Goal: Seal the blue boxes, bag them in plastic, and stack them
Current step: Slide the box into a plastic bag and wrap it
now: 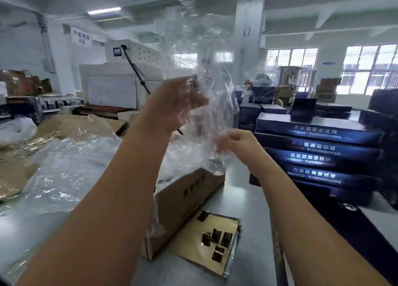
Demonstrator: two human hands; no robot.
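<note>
You are standing at a warehouse counter (247, 191); your left hand (181, 100) and right hand (234, 139) are pinching a clear plastic bag (200, 55) open. Beyond, stacked blue boxes (318, 150) are waiting, seemingly unbagged; bagging is just starting.

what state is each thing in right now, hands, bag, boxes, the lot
left hand: raised, gripping the bag
right hand: lower, pinching the bag's edge
plastic bag: held up in the air, empty, crumpled
stack of blue boxes: closed, piled flat at the right
cardboard carton: lying on the table, plastic spilling out
gold sheet: flat on the table, a few small dark pieces on it
loose plastic pile: heaped at the left
</note>
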